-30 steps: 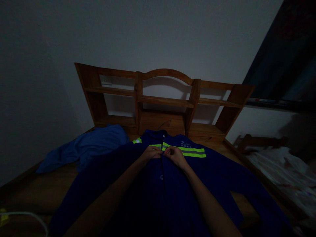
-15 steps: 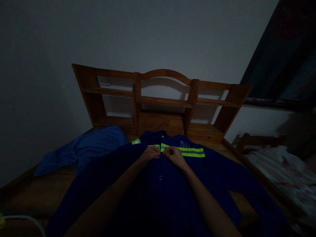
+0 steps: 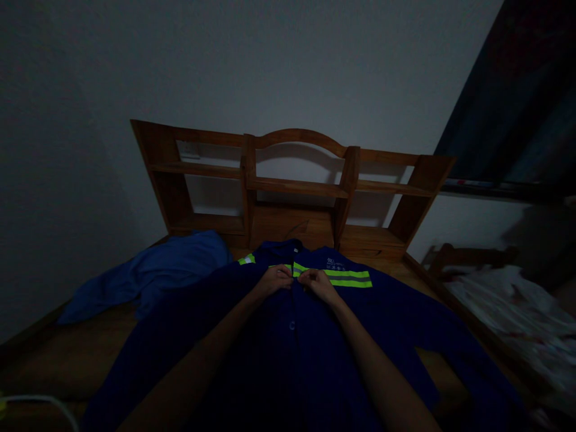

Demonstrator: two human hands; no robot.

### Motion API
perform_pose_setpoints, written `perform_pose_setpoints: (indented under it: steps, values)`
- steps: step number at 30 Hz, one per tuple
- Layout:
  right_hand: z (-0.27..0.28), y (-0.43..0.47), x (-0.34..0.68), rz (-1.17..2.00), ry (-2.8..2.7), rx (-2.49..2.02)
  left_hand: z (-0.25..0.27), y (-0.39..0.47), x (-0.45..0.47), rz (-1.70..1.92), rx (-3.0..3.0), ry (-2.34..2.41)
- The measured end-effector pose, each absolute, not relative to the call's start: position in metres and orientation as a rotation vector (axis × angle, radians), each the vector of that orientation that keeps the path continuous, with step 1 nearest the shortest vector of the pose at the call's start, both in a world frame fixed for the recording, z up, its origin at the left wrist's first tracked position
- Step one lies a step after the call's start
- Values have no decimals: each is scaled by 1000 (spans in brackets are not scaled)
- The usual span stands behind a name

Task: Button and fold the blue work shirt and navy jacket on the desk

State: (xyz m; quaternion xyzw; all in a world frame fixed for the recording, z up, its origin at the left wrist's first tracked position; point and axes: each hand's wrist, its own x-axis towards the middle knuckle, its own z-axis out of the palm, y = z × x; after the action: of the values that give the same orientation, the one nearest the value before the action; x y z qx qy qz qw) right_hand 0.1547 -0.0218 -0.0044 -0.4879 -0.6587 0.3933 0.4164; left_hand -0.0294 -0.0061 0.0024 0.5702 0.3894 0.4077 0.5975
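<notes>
A dark blue work jacket (image 3: 342, 324) with yellow-green reflective bands lies spread out, collar away from me, sleeves out to both sides. At its front opening, level with the chest band, my left hand (image 3: 275, 279) pinches the left front edge. Just across the opening my right hand (image 3: 318, 283) has its fingers closed on the other edge. The fingertips hide whatever small part of the placket lies between them. Below the hands a round button (image 3: 292, 326) shows on the front. White printing (image 3: 335, 264) sits above the right-hand band.
A wooden shelf unit (image 3: 297, 188) stands against the wall behind the jacket. Crumpled blue cloth (image 3: 180, 264) lies on the wooden surface (image 3: 54, 354) at left. A pale cable (image 3: 40, 398) curves at the lower left. White plastic-looking material (image 3: 508, 306) lies at right beyond the edge.
Both hands stay at the same spot on the jacket front, with only slight finger movement. The whole view has shifted very slightly.
</notes>
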Motion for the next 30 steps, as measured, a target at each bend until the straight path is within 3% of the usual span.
perform_pose_setpoints:
  steps: [18,30]
  values:
    - [-3,-21,155,1085,-1577,-1208,-3,-2,-32,856,1600,849]
    - [0,-24,156,1076,-1571,-1234,1,-13,-28,1030,2017,1052]
